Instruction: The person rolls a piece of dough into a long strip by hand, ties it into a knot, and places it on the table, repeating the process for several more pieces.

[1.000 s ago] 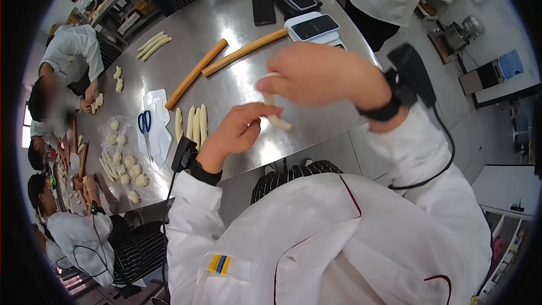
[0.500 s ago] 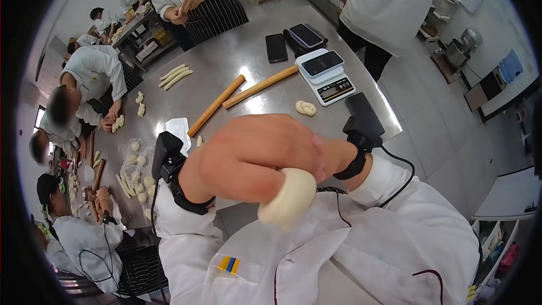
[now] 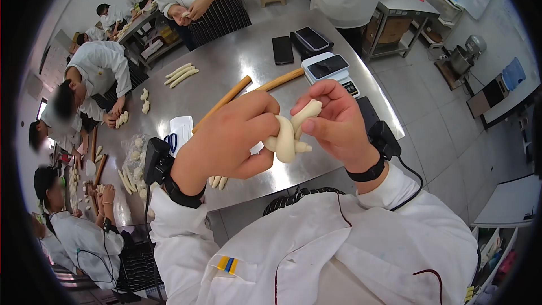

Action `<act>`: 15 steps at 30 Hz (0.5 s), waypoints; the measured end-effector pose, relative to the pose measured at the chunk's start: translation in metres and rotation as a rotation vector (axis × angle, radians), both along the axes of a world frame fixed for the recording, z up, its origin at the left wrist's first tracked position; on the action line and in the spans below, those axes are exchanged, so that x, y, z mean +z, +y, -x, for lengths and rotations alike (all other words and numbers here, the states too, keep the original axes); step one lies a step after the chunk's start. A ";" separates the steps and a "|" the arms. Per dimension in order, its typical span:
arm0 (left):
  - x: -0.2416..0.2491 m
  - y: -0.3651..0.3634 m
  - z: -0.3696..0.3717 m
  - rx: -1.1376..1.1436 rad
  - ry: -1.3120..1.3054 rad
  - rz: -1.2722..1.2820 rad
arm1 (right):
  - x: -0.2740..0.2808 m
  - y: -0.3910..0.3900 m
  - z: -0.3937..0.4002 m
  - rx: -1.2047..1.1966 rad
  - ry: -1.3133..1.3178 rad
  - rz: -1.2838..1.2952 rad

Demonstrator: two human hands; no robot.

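Pale dough rope point(image 3: 286, 142), looped and twisted over itself, is held in the air above the metal table. My left hand point(image 3: 228, 135) grips the loop from the left, its fingers curled round the dough and partly hidden behind it. At the right, my right hand point(image 3: 341, 127) pinches one end of the rope between thumb and fingers. The other end sticks out freely below. Several short dough strips point(image 3: 218, 182) lie on the table under my left wrist. Two wooden rolling pins, a left one point(image 3: 230, 96) and a right one point(image 3: 280, 81), lie behind my hands.
A white kitchen scale point(image 3: 345, 81) carries a phone point(image 3: 328, 66); another phone point(image 3: 282, 49) lies beside it. Dough strips point(image 3: 182, 74) rest at the table's far left. Blue-handled scissors point(image 3: 170, 142) and bagged dough balls point(image 3: 135, 155) are at left. Co-workers stand around the table.
My hands, overlapped before with dough hanging below them, have moved apart and now hold the looped rope between them. My right hand has come into full view. The camera view has shifted slightly.
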State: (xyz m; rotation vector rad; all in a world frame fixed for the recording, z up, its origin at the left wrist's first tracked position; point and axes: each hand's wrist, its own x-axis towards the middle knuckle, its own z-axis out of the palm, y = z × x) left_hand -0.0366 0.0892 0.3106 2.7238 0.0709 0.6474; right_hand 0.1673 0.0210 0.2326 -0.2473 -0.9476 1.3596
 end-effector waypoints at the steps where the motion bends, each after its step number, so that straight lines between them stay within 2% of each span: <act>1: -0.003 0.000 -0.002 0.050 -0.038 0.032 | 0.001 -0.001 0.003 -0.002 0.000 -0.002; 3: -0.010 0.000 -0.004 0.099 -0.075 0.066 | 0.003 -0.004 0.010 -0.202 0.011 0.010; 6: -0.018 0.000 -0.008 0.098 -0.091 0.075 | 0.009 -0.002 0.014 -0.326 -0.085 0.023; 7: -0.019 -0.002 -0.011 0.159 -0.188 0.075 | 0.009 -0.001 0.011 -0.332 -0.084 0.027; 9: -0.025 0.001 -0.010 0.223 -0.287 0.076 | 0.009 0.001 0.004 -0.206 -0.128 0.122; 10: -0.033 0.009 -0.005 0.363 -0.350 -0.075 | 0.007 -0.001 -0.001 -0.203 -0.129 0.121; 11: -0.038 0.018 0.001 0.508 -0.409 -0.228 | 0.003 -0.005 -0.006 -0.091 -0.205 0.162; 12: -0.042 0.024 0.006 0.527 -0.423 -0.269 | 0.000 -0.006 -0.008 0.025 -0.281 0.205; 13: -0.041 0.030 0.010 0.538 -0.419 -0.266 | -0.002 -0.005 -0.005 0.035 -0.281 0.210; 15: -0.042 0.039 0.016 0.391 -0.275 -0.349 | -0.006 -0.005 0.000 0.354 -0.373 0.347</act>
